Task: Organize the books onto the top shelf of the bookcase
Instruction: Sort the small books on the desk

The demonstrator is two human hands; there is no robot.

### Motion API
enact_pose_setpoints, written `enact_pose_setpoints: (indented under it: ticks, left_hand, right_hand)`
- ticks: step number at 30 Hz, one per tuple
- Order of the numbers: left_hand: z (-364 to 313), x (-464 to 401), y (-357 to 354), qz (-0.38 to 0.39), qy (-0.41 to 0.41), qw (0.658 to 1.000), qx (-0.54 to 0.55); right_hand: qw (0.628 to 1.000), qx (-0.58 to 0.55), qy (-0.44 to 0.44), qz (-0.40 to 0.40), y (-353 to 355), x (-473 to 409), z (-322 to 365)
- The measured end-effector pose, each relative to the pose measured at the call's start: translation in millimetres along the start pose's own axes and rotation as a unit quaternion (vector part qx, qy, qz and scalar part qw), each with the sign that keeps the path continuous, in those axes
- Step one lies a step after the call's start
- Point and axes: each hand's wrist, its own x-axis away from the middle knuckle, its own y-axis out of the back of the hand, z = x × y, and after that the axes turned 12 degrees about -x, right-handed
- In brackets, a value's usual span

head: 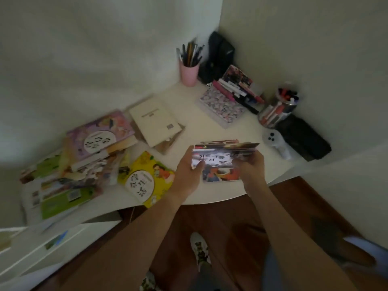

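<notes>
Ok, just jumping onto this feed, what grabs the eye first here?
Both hands, left hand and right hand, grip a small stack of books above the white table's near edge. A messy pile of books sprawls at the table's left end, a yellow book beside it.

Pink pen cup (190, 74), yellow book (147, 179)

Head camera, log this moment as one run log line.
stage: gathering books | left hand: grips small stack of books | right hand: grips same stack | stack: above white table | shelf: not reached
</notes>
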Motion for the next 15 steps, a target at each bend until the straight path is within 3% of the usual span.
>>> enact_pose_setpoints:
  ticks: [3,8,12,15]
  left_hand:
    - [11,-24,-46,0.044,0.014,0.999,0.009]
    - [54,-48,-94,0.022,0.101,0.995,-0.012]
    - [59,-51,-98,0.0,0.079,0.995,-0.068]
    - [47,-48,-89,-0.038,0.041,0.994,-0.096]
  right_hand:
    - [1.0,-0.008,-0.004,0.014,28,-26,-23]
    - [0.998,0.009,-0.035,0.055,45,-49,-82]
    - [0.996,0.054,-0.042,0.065,47,-59,-93]
    - [0.997,0.053,0.001,0.06,51,-59,-85]
